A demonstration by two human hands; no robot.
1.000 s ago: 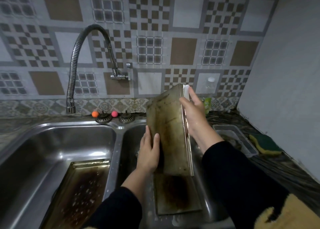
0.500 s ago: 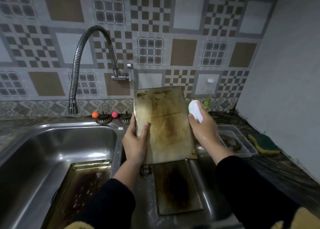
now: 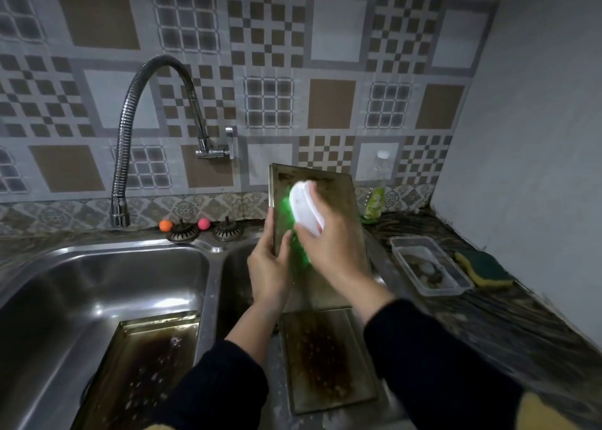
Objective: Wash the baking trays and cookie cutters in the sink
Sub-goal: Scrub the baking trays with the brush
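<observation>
A stained baking tray (image 3: 325, 234) stands nearly upright over the right basin of the double sink (image 3: 208, 257), its dirty face turned toward me. From where I watch, it looks like thin, stiff sheet metal, light enough for one hand but likely slick with wet grease, so the raised rim along the long edges seems the safest place to hold it. My left hand (image 3: 268, 266) grips that left rim, fingers wrapped behind and thumb on the front. My right hand (image 3: 329, 244) closes round a white-backed scrubbing brush (image 3: 306, 209) and presses its green bristles to the upper left of the tray's face (the bristles are a blur). Two more soiled trays wait below: one (image 3: 327, 361) lying in the right basin under the held tray, another (image 3: 143, 374) in the left basin. On the counter (image 3: 521, 315) to the right sit a clear plastic container (image 3: 430, 266), a yellow-green sponge (image 3: 482, 268) and a bottle of green dish soap (image 3: 374, 195).
</observation>
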